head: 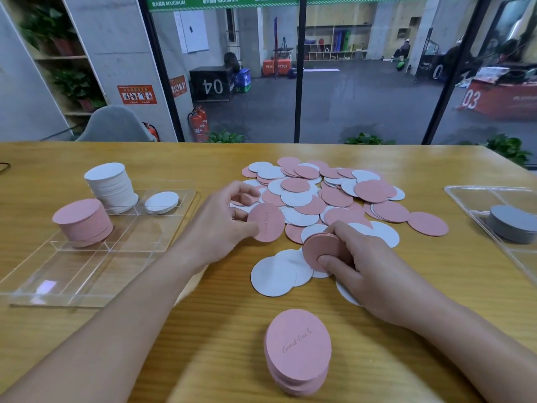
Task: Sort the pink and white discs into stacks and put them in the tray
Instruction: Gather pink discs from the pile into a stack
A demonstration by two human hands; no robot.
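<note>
Mid-sort: left hand pinches one pink disc off the mixed pile on the tabletop, right hand clamps a gathered pink stack, tray w/ finished stacks waiting at left.

pink and white discs on a yellow wood-grain table; clear tray; grey stack.
</note>
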